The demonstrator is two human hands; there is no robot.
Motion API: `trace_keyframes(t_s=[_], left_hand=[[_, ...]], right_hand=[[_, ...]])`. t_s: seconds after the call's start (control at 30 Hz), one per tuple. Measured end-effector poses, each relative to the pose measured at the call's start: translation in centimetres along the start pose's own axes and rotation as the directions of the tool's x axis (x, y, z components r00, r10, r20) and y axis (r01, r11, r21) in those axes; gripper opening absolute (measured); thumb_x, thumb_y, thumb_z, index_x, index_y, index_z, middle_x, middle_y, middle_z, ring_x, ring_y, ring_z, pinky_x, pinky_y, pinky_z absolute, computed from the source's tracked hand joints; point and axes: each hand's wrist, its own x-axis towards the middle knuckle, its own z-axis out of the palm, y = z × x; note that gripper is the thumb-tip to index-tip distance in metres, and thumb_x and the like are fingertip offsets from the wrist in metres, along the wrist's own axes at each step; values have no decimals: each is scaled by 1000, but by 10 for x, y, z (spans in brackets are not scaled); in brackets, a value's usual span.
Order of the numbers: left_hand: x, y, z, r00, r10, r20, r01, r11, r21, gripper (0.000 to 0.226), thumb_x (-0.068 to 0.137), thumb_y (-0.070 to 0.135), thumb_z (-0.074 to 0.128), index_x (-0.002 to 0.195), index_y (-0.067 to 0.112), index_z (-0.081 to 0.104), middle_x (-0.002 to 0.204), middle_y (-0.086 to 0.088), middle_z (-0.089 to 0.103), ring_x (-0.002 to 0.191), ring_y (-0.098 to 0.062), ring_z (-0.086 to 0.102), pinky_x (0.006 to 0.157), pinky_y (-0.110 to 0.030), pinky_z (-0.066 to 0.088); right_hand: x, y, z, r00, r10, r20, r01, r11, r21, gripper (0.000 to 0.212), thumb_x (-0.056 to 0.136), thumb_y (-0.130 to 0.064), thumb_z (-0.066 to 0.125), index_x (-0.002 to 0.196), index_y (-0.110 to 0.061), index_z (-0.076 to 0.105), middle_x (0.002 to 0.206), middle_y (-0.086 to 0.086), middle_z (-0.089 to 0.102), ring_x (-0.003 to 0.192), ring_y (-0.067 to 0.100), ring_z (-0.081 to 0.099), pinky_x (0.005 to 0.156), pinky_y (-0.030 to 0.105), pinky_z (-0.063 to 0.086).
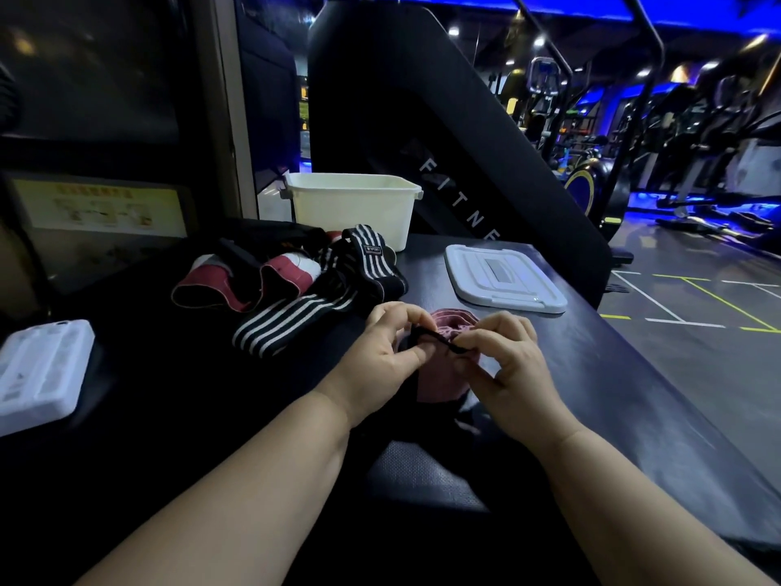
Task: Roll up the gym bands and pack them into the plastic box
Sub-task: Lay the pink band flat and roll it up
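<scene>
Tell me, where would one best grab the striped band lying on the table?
Pinch the striped band at its near, loose end, coming down from above on the person's side. That end lies flat and free on the table, while the far end is piled in with the red bands.

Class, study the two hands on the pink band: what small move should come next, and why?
Probably turn the pinched dark edge over on itself to start a tight roll. The left hand and right hand both pinch the pink band at its edge, and it looks loose, not yet rolled. The plastic box stands open behind, its lid lying apart on the table.
</scene>
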Motion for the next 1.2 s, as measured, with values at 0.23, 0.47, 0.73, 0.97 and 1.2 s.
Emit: trace_keyframes(t_s=[0.23, 0.47, 0.73, 0.97, 1.2], left_hand=[[1, 4, -4, 985, 150, -83, -117, 943, 313, 32, 82, 2, 71, 86, 32, 58, 105, 6, 49, 86, 7, 48, 85, -5, 35], [17, 29, -20, 990, 33, 136, -107, 809, 578, 21, 81, 5, 71, 88, 20, 58, 106, -1, 46, 84, -5, 46, 77, 1, 32], [22, 26, -19, 987, 92, 131, -156, 738, 657, 24, 78, 10, 75, 79, 22, 55, 90, 8, 44, 83, -12, 50, 72, -2, 32], [7, 6, -15, 962, 273, -31, -217, 825, 522, 30, 71, 5, 82, 75, 23, 58, 87, 13, 48, 81, 3, 51, 74, -3, 37], [1, -14, -12, 958, 253, -138, -194, 920, 340, 34, 70, 0, 81, 78, 24, 58, 94, 3, 55, 89, 9, 54, 81, -5, 42]], right_hand=[[0, 0, 0, 998, 60, 22, -60, 998, 16, 33, 71, -9, 74, 95, -29, 67, 114, -2, 47, 108, 31, 50, 97, 32, 37], [1, -6, 0, 986, 79, 149, -110, 971, 211, 36, 73, 3, 62, 98, -21, 67, 128, -2, 54, 115, -2, 53, 97, 10, 38], [0, -3, 2, 971, 157, 181, -192, 961, 200, 27, 75, 2, 63, 99, -8, 70, 118, -5, 58, 110, 2, 55, 96, 10, 39], [-3, -3, 0, 963, 217, 158, -255, 924, 286, 39, 75, 8, 69, 95, -26, 68, 115, -17, 55, 108, -8, 53, 96, 12, 39], [-2, -6, -4, 923, 359, 142, -379, 769, 515, 67, 65, 12, 79, 107, -37, 60, 109, -8, 65, 107, 21, 63, 93, 34, 51]])
